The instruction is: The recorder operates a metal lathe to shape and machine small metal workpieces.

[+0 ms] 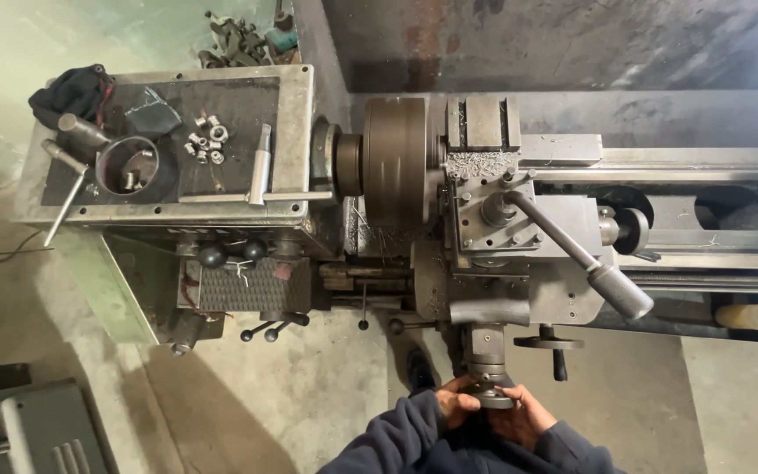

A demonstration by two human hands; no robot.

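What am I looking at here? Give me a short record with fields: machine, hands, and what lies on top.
Machine: metal lathe seen from above, round chuck at centre
Left hand: gripping the cross-slide handwheel at the front of the carriage
Right hand: on the same handwheel, opposite side
Tool post: long lever handle angled toward the person
Chips: metal shavings beside the chuck
On headstock top: round metal bowl, loose nuts, black cloth, tapered shank
Floor: bare concrete
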